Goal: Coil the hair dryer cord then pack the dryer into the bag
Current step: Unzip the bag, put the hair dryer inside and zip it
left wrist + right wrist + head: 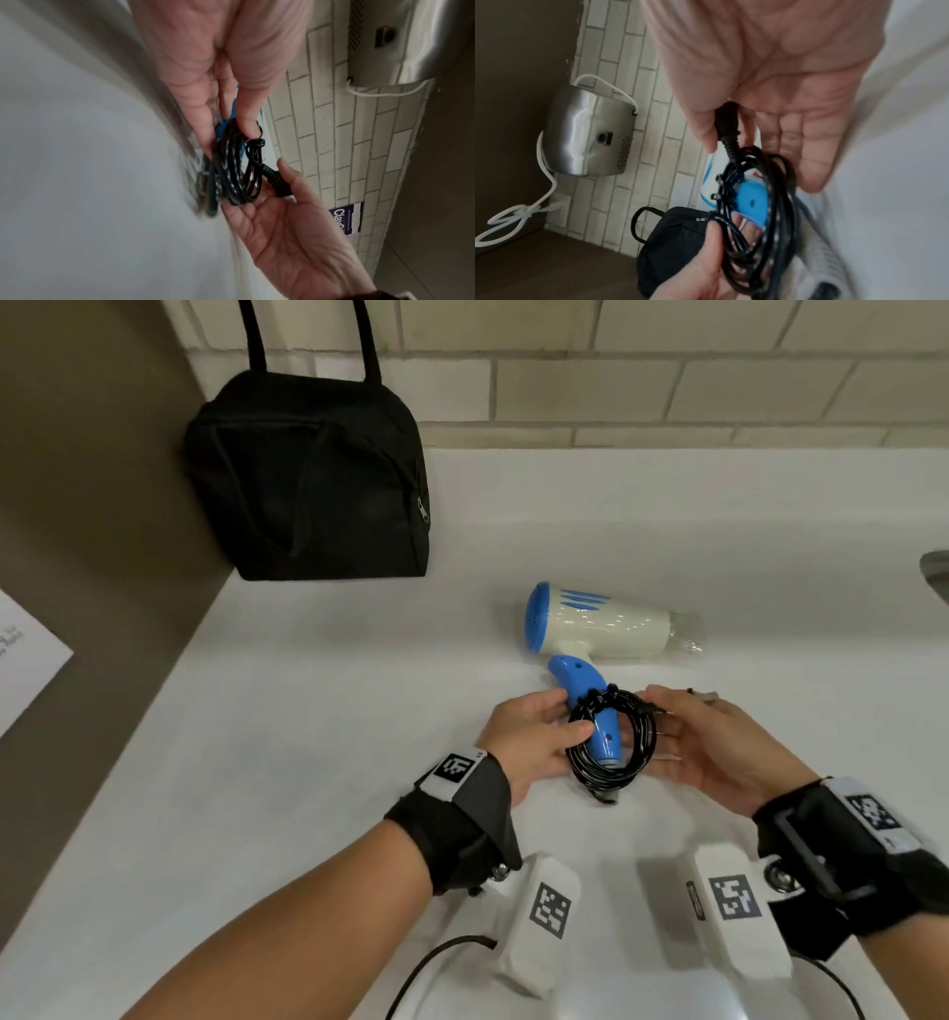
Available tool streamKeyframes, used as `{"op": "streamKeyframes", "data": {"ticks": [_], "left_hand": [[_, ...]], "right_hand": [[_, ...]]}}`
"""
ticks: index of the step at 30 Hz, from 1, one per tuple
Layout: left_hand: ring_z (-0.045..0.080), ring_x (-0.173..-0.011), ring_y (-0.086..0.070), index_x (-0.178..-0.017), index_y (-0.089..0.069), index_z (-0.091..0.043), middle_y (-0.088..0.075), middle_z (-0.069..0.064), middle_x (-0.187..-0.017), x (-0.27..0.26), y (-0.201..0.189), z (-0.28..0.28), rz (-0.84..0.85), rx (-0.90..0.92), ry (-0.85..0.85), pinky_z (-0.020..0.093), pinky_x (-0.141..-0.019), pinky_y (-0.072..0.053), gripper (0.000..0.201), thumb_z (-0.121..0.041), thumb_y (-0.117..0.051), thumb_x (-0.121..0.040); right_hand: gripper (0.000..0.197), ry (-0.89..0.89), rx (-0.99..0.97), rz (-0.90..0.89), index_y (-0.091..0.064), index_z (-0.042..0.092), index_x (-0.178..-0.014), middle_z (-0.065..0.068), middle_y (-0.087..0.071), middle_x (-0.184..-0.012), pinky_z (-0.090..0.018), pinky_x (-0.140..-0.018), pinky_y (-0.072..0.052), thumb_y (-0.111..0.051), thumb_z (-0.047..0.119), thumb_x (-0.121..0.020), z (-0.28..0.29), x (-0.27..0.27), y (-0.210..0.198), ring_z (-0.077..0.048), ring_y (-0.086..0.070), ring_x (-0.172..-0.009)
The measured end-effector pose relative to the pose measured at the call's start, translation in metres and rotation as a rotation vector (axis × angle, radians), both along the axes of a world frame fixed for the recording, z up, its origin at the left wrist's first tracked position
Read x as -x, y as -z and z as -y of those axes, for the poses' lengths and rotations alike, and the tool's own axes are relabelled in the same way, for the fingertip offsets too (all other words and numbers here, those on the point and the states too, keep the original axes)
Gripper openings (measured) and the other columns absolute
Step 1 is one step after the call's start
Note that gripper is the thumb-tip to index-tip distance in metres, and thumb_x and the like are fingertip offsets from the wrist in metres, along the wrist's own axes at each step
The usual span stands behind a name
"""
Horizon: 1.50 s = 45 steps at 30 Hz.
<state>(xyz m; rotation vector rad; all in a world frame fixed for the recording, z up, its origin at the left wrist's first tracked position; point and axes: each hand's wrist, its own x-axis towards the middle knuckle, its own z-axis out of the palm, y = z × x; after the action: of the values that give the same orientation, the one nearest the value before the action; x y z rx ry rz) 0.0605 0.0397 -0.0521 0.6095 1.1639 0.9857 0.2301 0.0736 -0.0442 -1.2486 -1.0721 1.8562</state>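
The hair dryer, cream with a blue handle, lies on the white counter. Its black cord is wound into a coil around the handle's end. My left hand pinches the coil's left side between thumb and fingers. My right hand holds the cord's plug between thumb and fingers at the coil's right side, with the palm cupped under the loops. The black bag stands at the back left against the wall, its zipper looking closed.
A steel hand dryer with a white cable hangs on the tiled wall. A sink edge shows at the far right. A white paper lies on the brown surface to the left. Bare counter lies between bag and dryer.
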Motion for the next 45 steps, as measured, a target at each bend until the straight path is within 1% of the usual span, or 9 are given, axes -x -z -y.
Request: {"op": "streamKeyframes", "data": {"ticks": [6,10,12,20,26,32,38,41,45], "left_hand": [[0.023,-0.119,-0.052,-0.134,-0.038,-0.008,-0.043,0.009,-0.142,0.002,-0.002,0.002,-0.091,-0.037,0.055,0.033,-0.082,-0.053,0.057,-0.005,-0.061,-0.082],[0.013,-0.11,-0.054,-0.13,-0.043,-0.014,-0.047,0.002,-0.134,0.033,-0.022,0.008,-0.329,-0.167,0.036,0.026,-0.082,-0.049,0.054,-0.017,-0.063,-0.081],[0.008,-0.095,-0.057,-0.125,-0.047,-0.014,-0.052,0.001,-0.125,0.069,-0.043,0.001,-0.493,-0.281,-0.062,0.025,-0.083,-0.048,0.047,-0.015,-0.062,-0.081],[0.028,-0.126,-0.038,-0.125,-0.048,-0.012,-0.041,0.014,-0.137,0.22,-0.127,-0.088,-1.569,-0.542,-0.303,0.032,-0.106,-0.03,0.042,-0.009,-0.055,-0.084],[0.037,-0.132,-0.027,-0.136,-0.034,-0.016,-0.034,0.014,-0.145,0.257,-0.119,-0.138,-1.875,-0.324,-0.027,0.045,-0.111,-0.021,0.056,-0.01,-0.053,-0.083],[0.037,-0.11,-0.047,-0.108,-0.06,-0.005,-0.053,0.021,-0.114,0.254,-0.115,-0.141,-1.74,-0.536,-0.133,0.044,-0.097,-0.035,0.024,-0.015,-0.049,-0.089],[0.034,-0.105,-0.049,-0.1,-0.068,-0.006,-0.057,0.02,-0.098,0.228,-0.116,-0.094,-1.577,-0.827,-0.327,0.028,-0.093,-0.033,0.02,-0.01,-0.057,-0.083],[0.025,-0.089,-0.046,-0.096,-0.07,-0.011,-0.053,0.011,-0.084,0.202,-0.111,-0.046,-1.575,-0.979,-0.304,0.015,-0.079,-0.03,0.019,-0.013,-0.061,-0.079],[0.026,-0.081,-0.046,-0.097,-0.067,-0.026,-0.054,0.001,-0.086,0.165,-0.098,0.024,-1.607,-1.045,-0.247,0.032,-0.076,-0.034,0.021,-0.023,-0.057,-0.079]], "right_hand": [[0.021,0.113,0.029,0.013,-0.058,0.01,-0.096,-0.004,-0.074,-0.077,-0.026,-0.054,-0.056,-0.055,0.026,-0.083,0.001,0.001,0.009,-0.013,-0.069,-0.067],[0.091,0.145,-0.087,0.102,-0.056,0.018,-0.103,0.002,-0.074,-0.08,-0.031,-0.067,-0.054,-0.086,0.052,-0.024,0.004,-0.012,0.009,-0.014,-0.068,-0.073],[0.101,0.146,-0.141,0.121,-0.057,0.023,-0.105,0.001,-0.075,-0.086,-0.033,-0.07,-0.049,-0.085,0.056,-0.014,0.005,-0.023,0.011,-0.016,-0.067,-0.076],[0.077,0.094,-0.19,0.143,-0.072,0.022,-0.082,0.0,-0.075,-0.083,-0.021,-0.053,-0.055,-0.088,0.048,-0.011,0.012,-0.03,0.021,-0.012,-0.069,-0.069],[0.04,0.12,-0.249,0.187,-0.071,0.035,-0.078,0.009,-0.074,-0.082,-0.018,-0.057,-0.055,-0.073,0.023,-0.04,0.009,-0.029,0.029,0.0,-0.068,-0.071],[0.033,0.143,-0.282,0.229,-0.071,0.03,-0.089,0.001,-0.074,-0.092,-0.023,-0.071,-0.053,-0.066,0.017,-0.059,0.012,-0.035,0.024,-0.005,-0.067,-0.078],[0.09,0.196,-0.28,0.329,-0.067,0.029,-0.097,0.013,-0.072,-0.099,-0.023,-0.08,-0.05,-0.075,0.073,-0.019,0.014,-0.041,0.013,-0.005,-0.065,-0.093],[0.078,0.214,-0.445,0.41,-0.066,0.028,-0.098,0.013,-0.07,-0.103,-0.016,-0.086,-0.044,-0.071,0.072,-0.033,0.013,-0.039,-0.011,-0.001,-0.06,-0.099],[0.053,0.136,-0.612,0.414,-0.068,0.031,-0.095,0.014,-0.071,-0.093,-0.024,-0.087,-0.044,-0.063,0.06,-0.05,0.018,-0.012,-0.056,-0.01,-0.063,-0.097]]}}
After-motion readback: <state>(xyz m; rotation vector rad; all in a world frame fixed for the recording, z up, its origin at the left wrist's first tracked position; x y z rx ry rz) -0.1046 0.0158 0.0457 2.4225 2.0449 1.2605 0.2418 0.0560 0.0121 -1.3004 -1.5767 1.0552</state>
